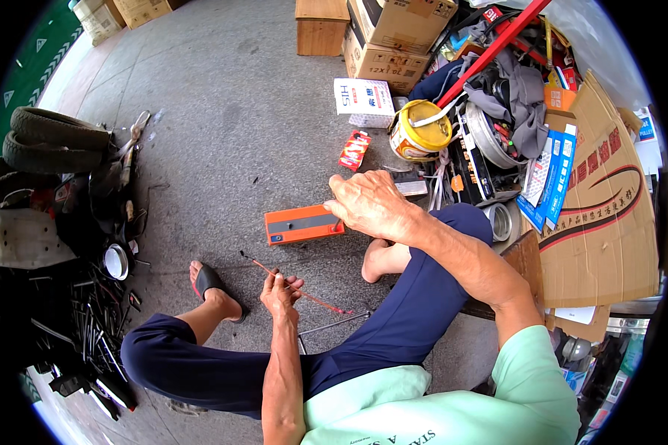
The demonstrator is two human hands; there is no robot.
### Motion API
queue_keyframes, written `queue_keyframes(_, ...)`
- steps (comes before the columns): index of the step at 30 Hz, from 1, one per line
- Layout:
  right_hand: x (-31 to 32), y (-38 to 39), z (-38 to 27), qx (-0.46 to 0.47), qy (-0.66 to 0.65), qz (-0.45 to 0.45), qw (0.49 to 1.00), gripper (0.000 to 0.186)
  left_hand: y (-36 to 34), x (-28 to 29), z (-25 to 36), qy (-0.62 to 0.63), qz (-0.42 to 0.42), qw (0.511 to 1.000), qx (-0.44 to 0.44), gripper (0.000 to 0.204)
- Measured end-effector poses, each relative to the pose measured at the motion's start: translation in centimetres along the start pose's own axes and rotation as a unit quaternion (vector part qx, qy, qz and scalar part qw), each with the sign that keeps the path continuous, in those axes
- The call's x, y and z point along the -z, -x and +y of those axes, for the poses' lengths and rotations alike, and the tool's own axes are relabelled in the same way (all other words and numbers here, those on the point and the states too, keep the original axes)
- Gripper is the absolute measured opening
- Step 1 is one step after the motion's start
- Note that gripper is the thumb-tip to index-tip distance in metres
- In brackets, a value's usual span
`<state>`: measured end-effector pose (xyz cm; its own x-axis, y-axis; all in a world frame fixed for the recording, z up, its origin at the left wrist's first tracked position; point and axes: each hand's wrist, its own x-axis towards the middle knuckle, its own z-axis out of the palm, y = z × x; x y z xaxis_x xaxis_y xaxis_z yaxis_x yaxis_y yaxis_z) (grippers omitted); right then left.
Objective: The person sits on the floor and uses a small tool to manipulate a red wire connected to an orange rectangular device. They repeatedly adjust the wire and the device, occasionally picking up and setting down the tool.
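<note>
An orange rectangular case (297, 222) with a dark grey top strip rests on the floor between my feet. Above its right end, my right hand (360, 200) has its fingers curled; a short dark piece shows below them, but I cannot make out what they hold. Lower and to the left, my left hand (280, 293) grips a thin red cable (315, 300) with a black tip, angled down to the right. A thin metal bar (334, 326) lies behind the cable, beside my leg.
Old tyres (56, 141), a metal container (18, 237) and piled dark parts (82, 341) line the left. Cartons (393, 30), a white box (364, 100), a red packet (354, 152), a yellow bucket (419, 130), clutter and large cardboard sheets (594, 245) fill the back and right.
</note>
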<state>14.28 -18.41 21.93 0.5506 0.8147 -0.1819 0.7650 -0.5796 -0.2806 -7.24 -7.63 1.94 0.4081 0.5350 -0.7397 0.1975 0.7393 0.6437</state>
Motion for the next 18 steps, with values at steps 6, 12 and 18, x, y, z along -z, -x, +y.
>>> queue_keyframes(6, -1.0, 0.2, 1.4, 0.109, -0.035, 0.076, 0.99, 0.015, -0.2, 0.1, -0.3, 0.001, 0.006, 1.0, 0.011, 0.035)
queue_keyframes(12, -0.4, 0.4, 0.4, 0.043, -0.019, 0.051, 0.998, 0.017, -0.8, -0.1, -0.4, -0.065, 0.023, 0.988, -0.139, 0.02)
queue_keyframes(18, -0.6, 0.4, 0.9, 0.055, -0.001, 0.044, 0.998, 0.018, 0.1, -3.4, -0.6, -0.118, -0.058, 0.974, -0.182, 0.016)
